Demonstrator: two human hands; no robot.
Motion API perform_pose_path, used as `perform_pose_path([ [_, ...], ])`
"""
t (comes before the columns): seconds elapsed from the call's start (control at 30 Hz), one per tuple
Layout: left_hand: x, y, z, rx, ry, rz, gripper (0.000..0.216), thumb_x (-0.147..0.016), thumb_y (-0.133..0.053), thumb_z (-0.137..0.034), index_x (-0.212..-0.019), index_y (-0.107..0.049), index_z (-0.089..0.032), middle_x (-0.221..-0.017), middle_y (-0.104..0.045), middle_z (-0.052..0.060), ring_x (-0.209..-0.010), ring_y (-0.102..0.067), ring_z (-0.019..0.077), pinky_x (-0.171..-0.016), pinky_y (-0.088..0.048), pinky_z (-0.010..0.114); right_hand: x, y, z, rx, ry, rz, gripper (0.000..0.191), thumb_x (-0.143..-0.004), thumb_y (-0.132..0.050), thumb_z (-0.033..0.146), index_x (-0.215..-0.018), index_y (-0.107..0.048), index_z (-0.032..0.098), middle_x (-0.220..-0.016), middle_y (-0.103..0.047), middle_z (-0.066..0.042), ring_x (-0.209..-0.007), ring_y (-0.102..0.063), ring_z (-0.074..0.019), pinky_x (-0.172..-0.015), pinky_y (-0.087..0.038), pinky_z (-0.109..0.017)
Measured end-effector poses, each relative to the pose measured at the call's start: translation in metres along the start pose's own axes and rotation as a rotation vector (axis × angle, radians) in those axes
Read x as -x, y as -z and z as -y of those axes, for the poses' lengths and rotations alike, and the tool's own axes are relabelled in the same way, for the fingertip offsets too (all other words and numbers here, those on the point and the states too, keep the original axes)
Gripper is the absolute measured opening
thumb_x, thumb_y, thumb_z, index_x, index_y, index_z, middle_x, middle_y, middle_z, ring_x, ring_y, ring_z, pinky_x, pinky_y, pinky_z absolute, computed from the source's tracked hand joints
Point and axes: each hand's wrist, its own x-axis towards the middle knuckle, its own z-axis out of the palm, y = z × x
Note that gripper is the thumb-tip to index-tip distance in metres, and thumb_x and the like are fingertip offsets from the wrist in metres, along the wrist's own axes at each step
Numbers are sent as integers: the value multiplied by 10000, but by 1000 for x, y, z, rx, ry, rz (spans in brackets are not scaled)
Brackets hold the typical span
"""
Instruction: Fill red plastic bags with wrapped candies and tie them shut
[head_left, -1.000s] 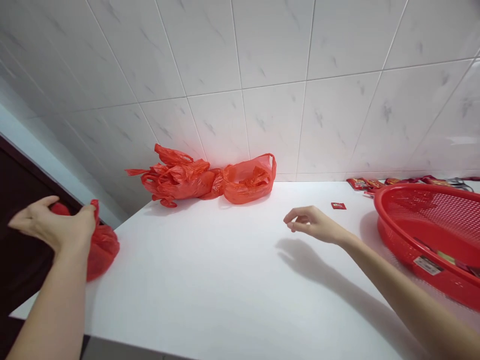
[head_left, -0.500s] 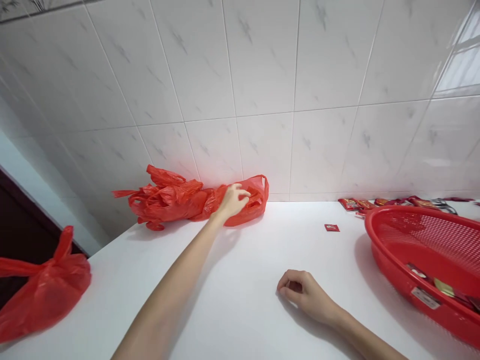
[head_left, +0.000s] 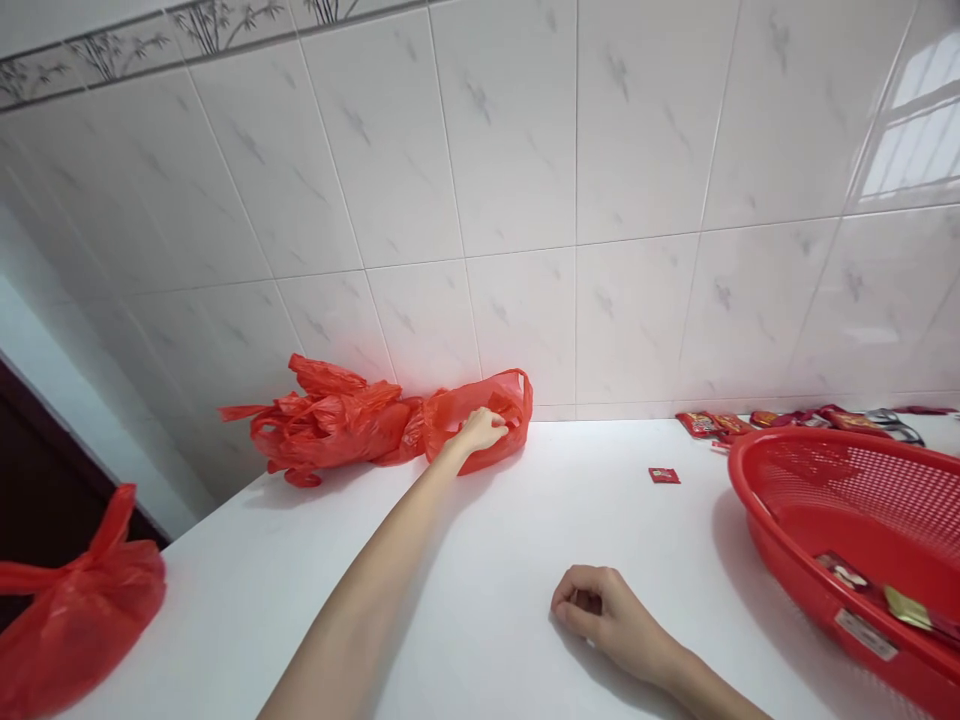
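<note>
The left hand (head_left: 484,430) is stretched far across the white, smooth-topped table (head_left: 480,610) and is placed at the mouth of a red, translucent, thin plastic bag with a looped handle (head_left: 495,460); this bag is set at the back of the table, near the white marbled tile wall (head_left: 517,130). Whether its plastic is grasped by the left grip cannot be told, since the fingertips are partly hidden. By the right hand (head_left: 604,610), which is rested on the table nearer the front, nothing visible is held; its grip is relaxed, the fingers loosely curled around a hollow. Immediately left of the open bag, a crumpled bundle of red plastic bags (head_left: 341,430) is heaped. At the far left, a filled red plastic bag with a gathered neck (head_left: 90,610) is seen, cut off by the picture's edge. To the right, a small flat red packet (head_left: 664,475) is laid alone, with red shiny packets (head_left: 697,425) strewn behind the large round red mesh-walled plastic basket (head_left: 795,575), in which a yellow-green packet (head_left: 906,607) is contained
</note>
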Motion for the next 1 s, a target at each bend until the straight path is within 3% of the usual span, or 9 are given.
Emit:
perform_pose_path([
  [0.13,7,-5,7,-5,50,48,108,-817,-632,-253,-834,-722,-195,-952,-742,88,-939,-667,284,-819,-488,359,-1,0,-1,19,15,-11,174,-811,-559,237,-770,-713,168,-709,-626,-9,-654,-487,-141,-629,-368,-280],
  [0.3,10,-2,12,9,57,100,183,-917,-627,-322,-989,-686,-164,-1034,-705,65,-928,-653,205,-837,-527,358,-2,0,1,23,15,-17,171,-813,-544,232,-770,-697,169,-679,-605,1,-638,-493,-140,-623,-374,-279],
  [0.47,13,-3,10,13,87,116,302,-957,-609,-393,-1133,-649,-151,-1143,-665,70,-982,-658,213,-855,-576,396,-1,1,3,34,21,-19,157,-806,-550,214,-764,-696,173,-695,-615,2,-633,-495,-133,-616,-376,-271],
  [0.57,11,0,3,71,77,0,285,-949,-620,-365,-1121,-656,-141,-1126,-680,76,-999,-663,221,-882,-565,418,0,2,4,35,30,-20,152,-801,-558,205,-770,-704,176,-719,-632,1,-627,-487,-125,-609,-375,-264],
  [0.73,1,22,-9,238,45,-339,204,-852,-614,-221,-1011,-737,-188,-1149,-743,105,-1167,-642,278,-1020,-476,407,0,3,4,27,31,-21,138,-783,-575,194,-769,-711,175,-718,-639,3,-637,-491,-125,-609,-374,-256],
  [0.87,0,40,-10,383,32,-538,274,-801,-647,-239,-1052,-746,-194,-1275,-704,144,-1248,-609,298,-1088,-428,427,0,4,5,5,29,-19,137,-776,-578,184,-775,-715,179,-736,-649,3,-648,-498,-127,-610,-375,-256],
  [1.0,11,49,-10,647,-34,-708,278,-808,-648,-261,-1070,-736,-245,-1282,-702,88,-1257,-604,266,-1072,-465,443,1,5,6,-2,20,-14,135,-777,-579,189,-769,-714,182,-717,-633,5,-638,-485,-128,-601,-369,-261],
])
